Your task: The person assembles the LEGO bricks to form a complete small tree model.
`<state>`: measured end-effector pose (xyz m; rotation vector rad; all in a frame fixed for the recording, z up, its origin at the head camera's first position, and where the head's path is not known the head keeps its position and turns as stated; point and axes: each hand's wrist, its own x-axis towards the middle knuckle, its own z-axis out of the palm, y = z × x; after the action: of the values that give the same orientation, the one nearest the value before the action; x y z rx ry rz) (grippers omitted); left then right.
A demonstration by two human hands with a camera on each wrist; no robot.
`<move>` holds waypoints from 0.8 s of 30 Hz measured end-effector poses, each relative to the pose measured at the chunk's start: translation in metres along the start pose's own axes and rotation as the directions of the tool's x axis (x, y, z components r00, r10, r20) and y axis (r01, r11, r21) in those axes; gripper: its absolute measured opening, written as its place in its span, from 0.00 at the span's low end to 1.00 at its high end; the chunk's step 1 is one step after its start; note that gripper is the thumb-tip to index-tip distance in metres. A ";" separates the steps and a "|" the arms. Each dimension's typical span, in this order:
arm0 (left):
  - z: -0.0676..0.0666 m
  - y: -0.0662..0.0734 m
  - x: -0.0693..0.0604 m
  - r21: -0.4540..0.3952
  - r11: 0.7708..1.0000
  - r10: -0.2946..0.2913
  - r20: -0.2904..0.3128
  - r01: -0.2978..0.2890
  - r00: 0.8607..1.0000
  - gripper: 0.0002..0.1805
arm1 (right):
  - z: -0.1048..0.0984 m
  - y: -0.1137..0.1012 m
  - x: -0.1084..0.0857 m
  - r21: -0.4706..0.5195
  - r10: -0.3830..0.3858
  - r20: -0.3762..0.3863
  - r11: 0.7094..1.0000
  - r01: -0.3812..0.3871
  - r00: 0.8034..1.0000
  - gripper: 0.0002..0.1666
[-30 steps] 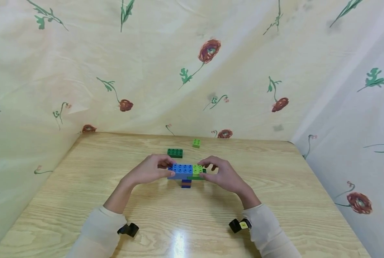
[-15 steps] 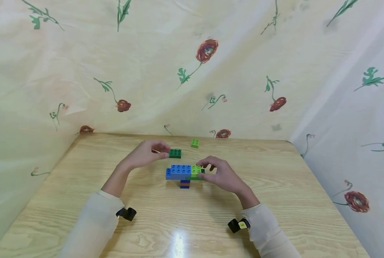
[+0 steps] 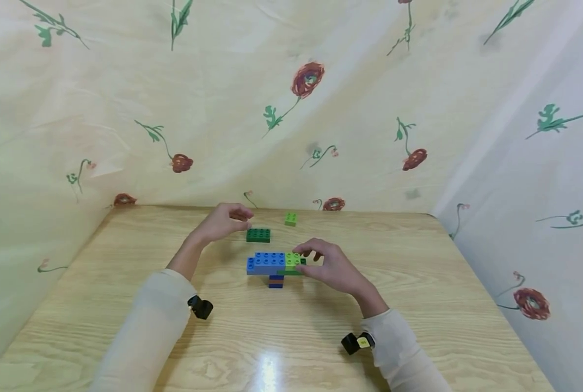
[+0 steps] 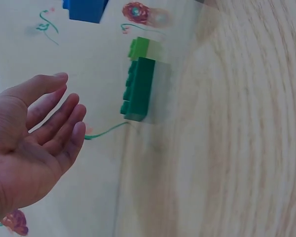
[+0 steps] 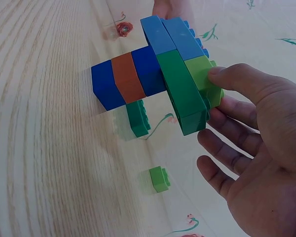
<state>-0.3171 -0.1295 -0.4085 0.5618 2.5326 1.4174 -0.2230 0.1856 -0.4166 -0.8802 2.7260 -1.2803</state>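
A built stack of toy bricks stands on the table: a blue, orange and blue column point(image 5: 129, 81) carries a blue brick and a green brick point(image 5: 183, 94) side by side. On top of these sit a lighter blue brick point(image 3: 269, 263) and a lime green brick point(image 3: 293, 260). My right hand point(image 3: 332, 265) pinches the lime green brick at its right end between thumb and fingers. Above and just left of a loose dark green brick point(image 3: 258, 235) hovers my left hand point(image 3: 222, 222), fingers loosely bent, with nothing in it; the left wrist view shows a gap to that brick point(image 4: 139, 89).
A small loose lime green brick point(image 3: 290, 219) lies near the table's back edge. The wooden table point(image 3: 399, 272) meets a flowered cloth point(image 3: 222, 109) behind and at the sides. Wrist cameras point(image 3: 200, 307) sit on both sleeves.
My left hand has let go of the stack's blue end, moved away to the loose dark green brick, then risen a little above it. The right hand keeps its hold.
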 end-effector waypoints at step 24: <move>0.024 -0.045 0.012 0.013 0.993 -0.114 0.012 0.114 0.993 0.24 | 0.000 -0.002 0.000 0.003 0.012 0.012 1.000 -0.012 1.000 0.19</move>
<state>-0.3306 -0.1272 -0.4587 0.4197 2.5215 1.3551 -0.2217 0.1845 -0.4152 -0.8667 2.7149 -1.2725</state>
